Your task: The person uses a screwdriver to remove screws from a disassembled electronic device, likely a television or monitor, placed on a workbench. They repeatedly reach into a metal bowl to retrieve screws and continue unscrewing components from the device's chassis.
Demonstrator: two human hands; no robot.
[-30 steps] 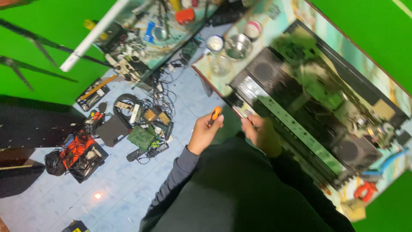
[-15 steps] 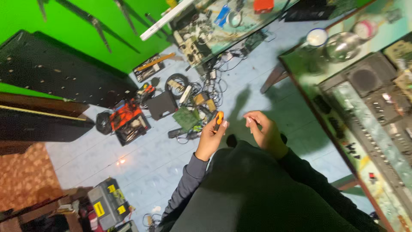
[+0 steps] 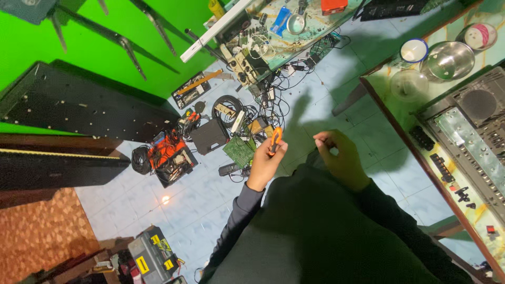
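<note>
My left hand grips an orange-handled screwdriver, held upright in front of my chest over the tiled floor. My right hand is beside it, a little to the right, with the fingers curled and the fingertips pinched together; whether something small sits in them I cannot tell. Both arms wear dark sleeves. To the right stands a work table with an opened electronic keyboard on it, its speaker and boards exposed. Neither hand touches the table.
On the floor lie a green circuit board, cables, a black case, a red-and-black tool and a grey toolbox. Metal bowls and a cup stand on the table's far end. A cluttered second bench sits behind.
The view has swung left, away from the opened keyboard and toward the floor. Both hands have come off the table and now hang in front of my body, the screwdriver still in the left.
</note>
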